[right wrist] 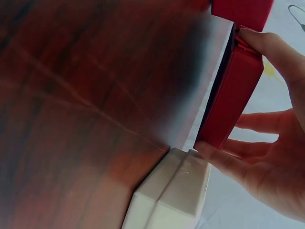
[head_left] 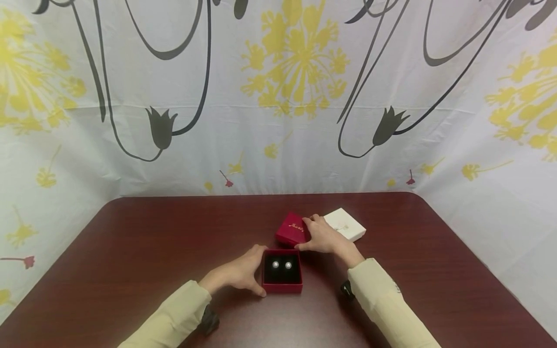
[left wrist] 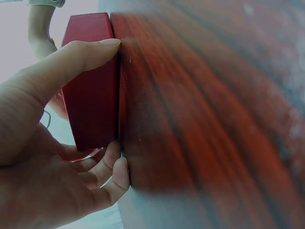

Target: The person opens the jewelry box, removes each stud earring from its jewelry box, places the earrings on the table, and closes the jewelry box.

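An open red jewelry box point(head_left: 283, 288) sits on the table, holding two pearl earrings point(head_left: 282, 265) on a black insert. My left hand point(head_left: 241, 271) grips it from the left. In the left wrist view, the thumb lies along one wall of the red box point(left wrist: 93, 105) and the fingertips reach its opposite edge. My right hand point(head_left: 324, 235) holds the red box lid point(head_left: 290, 229), which has gold lettering, just behind the open box. The right wrist view shows thumb and fingers at opposite ends of the lid point(right wrist: 233, 90), its lower edge tilted off the table.
A closed white box point(head_left: 348, 224) lies beyond the right hand, close to the lid. The dark wood table point(head_left: 174, 227) has its far edge against a white curtain point(head_left: 278, 164) printed with yellow and grey flowers.
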`<action>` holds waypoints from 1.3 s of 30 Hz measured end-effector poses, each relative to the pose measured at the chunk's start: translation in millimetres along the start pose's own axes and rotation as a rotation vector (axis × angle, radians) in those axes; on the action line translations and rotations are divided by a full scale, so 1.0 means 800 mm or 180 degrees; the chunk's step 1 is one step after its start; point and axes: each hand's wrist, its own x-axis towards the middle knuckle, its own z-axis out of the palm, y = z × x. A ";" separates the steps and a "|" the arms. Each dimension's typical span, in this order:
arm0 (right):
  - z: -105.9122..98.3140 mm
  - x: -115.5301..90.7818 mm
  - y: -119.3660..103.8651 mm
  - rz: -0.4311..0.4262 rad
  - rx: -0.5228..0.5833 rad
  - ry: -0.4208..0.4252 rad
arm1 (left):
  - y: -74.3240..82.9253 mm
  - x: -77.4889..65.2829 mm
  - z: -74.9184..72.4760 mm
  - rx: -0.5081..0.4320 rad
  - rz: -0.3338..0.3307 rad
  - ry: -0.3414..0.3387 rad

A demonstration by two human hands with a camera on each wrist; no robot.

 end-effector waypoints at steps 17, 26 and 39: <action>0.006 0.002 0.001 0.0103 -0.0024 -0.0107 | -0.003 0.002 0.004 -0.0005 0.0029 0.0016; 0.014 0.006 0.005 0.0037 -0.0093 -0.0081 | -0.004 0.002 0.003 -0.0002 0.0023 0.0022; 0.015 0.008 0.001 0.0092 -0.0176 -0.0192 | -0.002 0.001 0.002 0.0004 0.0054 0.0030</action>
